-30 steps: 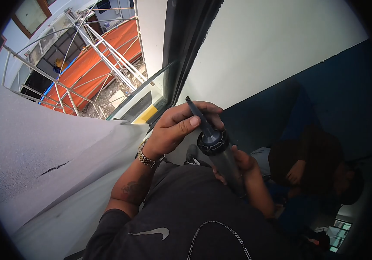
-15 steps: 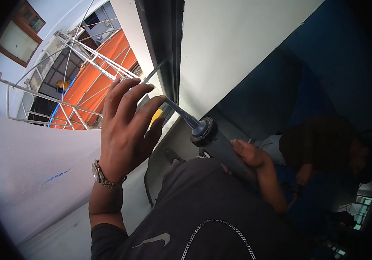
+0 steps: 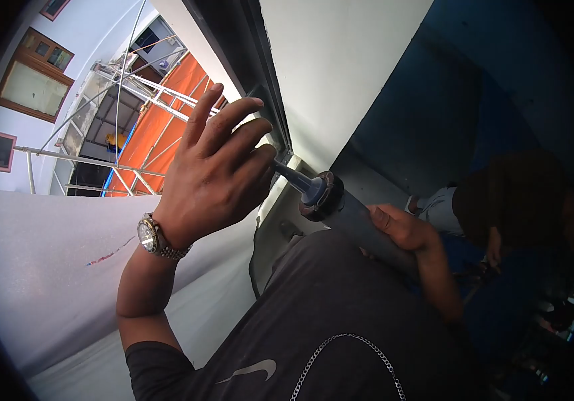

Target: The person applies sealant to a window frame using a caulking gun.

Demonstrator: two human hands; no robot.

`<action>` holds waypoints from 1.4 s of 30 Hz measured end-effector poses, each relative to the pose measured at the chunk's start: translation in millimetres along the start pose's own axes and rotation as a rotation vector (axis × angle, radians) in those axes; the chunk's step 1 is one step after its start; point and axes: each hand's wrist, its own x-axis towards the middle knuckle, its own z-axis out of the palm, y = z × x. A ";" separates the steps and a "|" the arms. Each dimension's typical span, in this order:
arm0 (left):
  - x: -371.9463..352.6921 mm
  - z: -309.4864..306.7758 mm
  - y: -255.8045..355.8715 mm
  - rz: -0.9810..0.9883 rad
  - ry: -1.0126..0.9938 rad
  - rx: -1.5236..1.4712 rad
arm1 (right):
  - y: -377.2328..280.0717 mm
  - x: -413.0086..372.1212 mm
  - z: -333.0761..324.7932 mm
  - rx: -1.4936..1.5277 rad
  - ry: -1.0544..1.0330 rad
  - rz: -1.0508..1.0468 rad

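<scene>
My right hand (image 3: 404, 230) is wrapped round the grey barrel of a caulking gun (image 3: 365, 230), thumb along its side. From the dark ring at the barrel's front, a tapered grey nozzle (image 3: 295, 178) points up and left toward a dark window frame (image 3: 250, 60). My left hand (image 3: 217, 177), a metal watch on its wrist, is raised beside the nozzle tip with fingers spread and bent. Its index finger covers the tip; whether it touches cannot be made out. The thumb is hidden behind the hand.
A pale wall (image 3: 334, 73) meets the frame on the right. At lower left is a light ledge (image 3: 66, 267). Outside are metal poles and an orange sheet (image 3: 167, 127). In the dim area at right stands another person (image 3: 494, 207).
My left hand has shifted right and slightly down against the nozzle tip, its fingers more bent. The view has turned a little; the caulking gun stays in my right hand.
</scene>
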 end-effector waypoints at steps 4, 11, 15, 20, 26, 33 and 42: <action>3.5 -2.1 0.0 0.018 -0.019 -0.023 | -3.7 -2.8 1.0 0.008 0.001 0.007; 10.1 1.0 4.6 0.006 0.023 -0.004 | -5.9 -2.1 -4.2 -0.013 0.003 -0.009; 10.8 0.0 4.9 -0.002 0.011 0.026 | -5.3 -2.2 -4.9 -0.007 0.002 -0.002; 8.0 9.2 3.4 -0.012 0.031 0.015 | -8.3 -3.0 -6.0 -0.012 0.007 0.006; 6.9 17.9 1.7 -0.025 0.040 0.043 | -6.9 -1.2 -8.9 -0.002 0.022 0.052; 6.5 25.2 3.8 -0.048 0.060 0.071 | -7.5 -3.1 -8.5 -0.040 0.069 0.060; 6.6 31.6 8.8 -0.074 0.093 0.098 | -6.2 -6.9 -6.2 -0.019 0.112 0.072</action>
